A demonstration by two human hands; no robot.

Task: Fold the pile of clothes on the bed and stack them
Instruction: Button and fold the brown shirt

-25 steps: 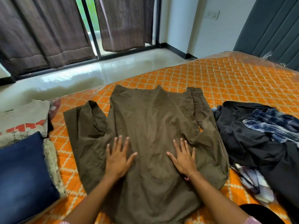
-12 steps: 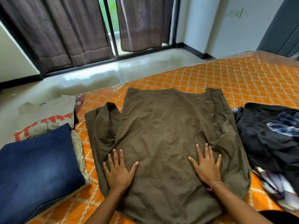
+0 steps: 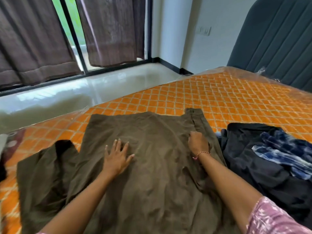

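An olive-brown garment (image 3: 148,174) lies spread flat on the orange quilted bed (image 3: 219,98), one sleeve bunched at its left side. My left hand (image 3: 117,155) presses flat on the middle of the garment, fingers spread. My right hand (image 3: 198,143) has its fingers curled around a fold of the same garment near its right edge. To the right lies an unfolded pile of clothes (image 3: 263,159): black fabric with a blue-and-white plaid piece on top.
The bed's far edge borders a glossy floor (image 3: 84,95) before a curtained glass door (image 3: 72,31). A dark padded headboard (image 3: 276,39) stands at the right. A sliver of folded items shows at the far left edge (image 3: 5,149).
Both hands have slid farther up the garment. My right hand went from lying flat to gripping the fabric at the right edge. The view swung right, so the folded stack left the frame.
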